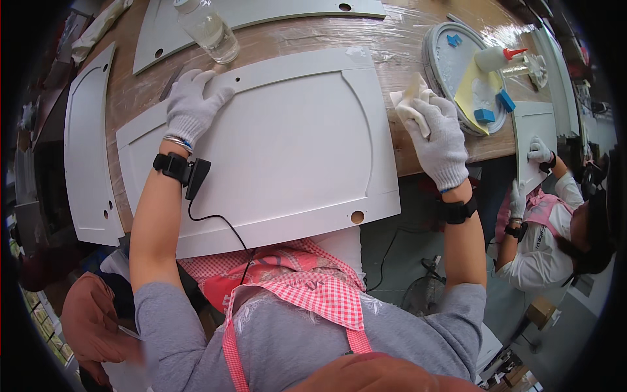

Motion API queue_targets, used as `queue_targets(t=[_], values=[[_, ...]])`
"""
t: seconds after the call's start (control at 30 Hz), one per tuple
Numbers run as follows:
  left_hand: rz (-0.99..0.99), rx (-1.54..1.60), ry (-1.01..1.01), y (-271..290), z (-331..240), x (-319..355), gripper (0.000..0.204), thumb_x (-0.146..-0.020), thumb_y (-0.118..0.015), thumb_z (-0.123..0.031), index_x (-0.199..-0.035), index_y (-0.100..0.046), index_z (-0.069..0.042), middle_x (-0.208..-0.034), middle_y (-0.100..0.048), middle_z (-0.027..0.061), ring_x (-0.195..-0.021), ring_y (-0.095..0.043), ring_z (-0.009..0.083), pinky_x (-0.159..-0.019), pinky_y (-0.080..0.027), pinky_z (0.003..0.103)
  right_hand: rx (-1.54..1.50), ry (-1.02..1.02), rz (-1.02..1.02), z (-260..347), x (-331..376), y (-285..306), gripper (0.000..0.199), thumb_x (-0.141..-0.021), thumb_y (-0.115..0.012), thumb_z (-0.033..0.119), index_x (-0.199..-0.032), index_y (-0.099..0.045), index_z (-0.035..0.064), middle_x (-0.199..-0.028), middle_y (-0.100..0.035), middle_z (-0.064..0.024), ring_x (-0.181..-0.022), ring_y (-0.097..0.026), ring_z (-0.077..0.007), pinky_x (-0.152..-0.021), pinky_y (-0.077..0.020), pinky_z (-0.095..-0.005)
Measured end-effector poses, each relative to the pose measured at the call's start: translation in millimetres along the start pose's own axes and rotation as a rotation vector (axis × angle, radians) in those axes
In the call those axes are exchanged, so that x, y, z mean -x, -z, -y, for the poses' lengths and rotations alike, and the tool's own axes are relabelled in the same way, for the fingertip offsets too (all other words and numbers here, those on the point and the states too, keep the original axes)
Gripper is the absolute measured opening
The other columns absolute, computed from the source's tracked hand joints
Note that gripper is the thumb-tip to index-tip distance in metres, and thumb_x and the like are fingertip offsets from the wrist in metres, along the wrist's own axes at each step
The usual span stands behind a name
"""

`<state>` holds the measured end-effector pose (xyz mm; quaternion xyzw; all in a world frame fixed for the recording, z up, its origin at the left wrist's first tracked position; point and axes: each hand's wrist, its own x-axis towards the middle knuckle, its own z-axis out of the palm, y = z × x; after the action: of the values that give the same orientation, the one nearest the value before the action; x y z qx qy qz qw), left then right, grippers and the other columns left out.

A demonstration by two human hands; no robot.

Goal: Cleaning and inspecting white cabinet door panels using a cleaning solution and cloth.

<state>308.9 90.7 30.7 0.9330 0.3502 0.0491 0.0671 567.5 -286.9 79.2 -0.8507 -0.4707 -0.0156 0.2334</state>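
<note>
A white cabinet door panel (274, 140) with a raised, curved frame lies before me, its near edge overhanging the table toward my apron. My left hand (194, 104), in a white knit glove, rests on the panel's far left edge with the thumb spread from the fingers. Beyond the panel's right edge, my gloved right hand (439, 140) is closed around a folded off-white cloth (413, 98). Just right of that hand sits a round white tub lid (450, 62). On it lie yellow sandpaper (465, 98), several blue blocks (484, 115) and a white squeeze bottle (491, 59) with a red tip.
A clear bottle of liquid (212, 36) stands beyond the panel. Other white panels lie at the far side (287, 14) and left (88, 144). A dark, thin tool (171, 81) lies by my left hand. At right, a co-worker (548, 228) handles another panel (532, 124).
</note>
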Motion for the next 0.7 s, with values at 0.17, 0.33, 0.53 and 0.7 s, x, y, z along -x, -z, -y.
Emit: queue_targets(t=[0.17,0.33,0.53,0.7], values=[[-0.104,-0.088,-0.128,-12,-5,9,0.063,-0.092,-0.062,-0.057,-0.137,-0.06,-0.013,-0.14,-0.056,0.0117,-0.131,-0.048,0.0325,-0.117,-0.032,0.047,0.096,0.061,0.132,34,-81,-56,0.026,-0.095,-0.065,0.031,-0.11,-0.066,0.0086,-0.115,-0.061,-0.0223,-0.1,-0.064,-0.0407,-0.084,-0.0551,-0.0459],[-0.143,-0.102,-0.126,-20,-7,10,0.062,-0.093,-0.061,-0.056,-0.137,-0.06,-0.014,-0.136,-0.057,0.0103,-0.129,-0.05,0.0312,-0.119,-0.029,0.047,0.187,-0.007,0.077,15,-125,-79,0.027,-0.098,-0.06,0.034,-0.104,-0.067,0.0079,-0.11,-0.063,-0.0227,-0.098,-0.064,-0.0409,-0.08,-0.0554,-0.0488],[-0.085,-0.039,-0.089,-9,-12,16,0.062,-0.09,-0.065,-0.056,-0.137,-0.06,-0.017,-0.126,-0.058,0.0094,-0.126,-0.048,0.0335,-0.12,-0.028,0.049,0.155,0.016,0.055,47,-33,-51,0.021,-0.096,-0.065,0.027,-0.107,-0.067,0.009,-0.105,-0.062,-0.0183,-0.098,-0.064,-0.0388,-0.079,-0.0565,-0.0465],[-0.11,-0.048,-0.091,-12,-16,10,0.061,-0.09,-0.065,-0.056,-0.137,-0.06,-0.016,-0.125,-0.058,0.009,-0.125,-0.049,0.0339,-0.119,-0.029,0.05,0.278,-0.135,0.088,34,-114,-66,0.025,-0.097,-0.062,0.031,-0.106,-0.067,0.0086,-0.107,-0.063,-0.0199,-0.098,-0.064,-0.0393,-0.078,-0.0565,-0.0481]])
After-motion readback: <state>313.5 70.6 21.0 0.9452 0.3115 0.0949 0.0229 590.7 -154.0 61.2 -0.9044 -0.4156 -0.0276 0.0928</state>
